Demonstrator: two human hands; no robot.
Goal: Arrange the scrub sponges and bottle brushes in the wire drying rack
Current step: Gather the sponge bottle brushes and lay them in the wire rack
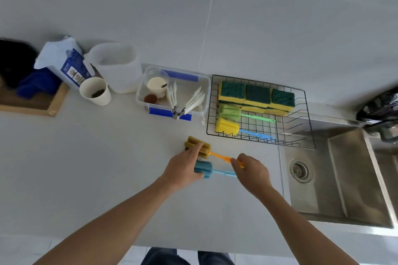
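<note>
Two bare forearms reached out over the white counter [90,178] from the bottom edge, with dark trouser legs just visible below them. The left hand [183,170] lay over the sponge heads of two bottle brushes on the counter, one finger stretched across the brown-headed brush [197,146] and the thumb side against the blue-headed brush [204,170]. The right hand [252,171] had its fingers curled round the far ends of the handles, clearly pinching the orange one; whether it also held the blue handle I could not tell, since the knuckles covered it.

Beyond them, against the wall, stood the wire drying rack [305,114]. Inside, a row of yellow-and-green scrub sponges [257,97] was stacked along the back, apparently two deep. In front of them lay a green-headed brush [230,112], and nearer still a yellow-headed brush [226,126] with a blue handle, both with heads to the left.

Left of the rack sat a clear plastic box [204,84] with blue clips, holding a cream cup, a small brown dish and white plastic utensils on a ring. Further left were a translucent tub [120,71], a paper cup [94,91] with something dark at its bottom, a torn blue-and-white packet [69,64], and a wooden tray [43,105] holding blue cloth and a dark shape cut off by the edge.

To the right lay a steel sink [344,178]; a black object above it was blurred past recognition.
</note>
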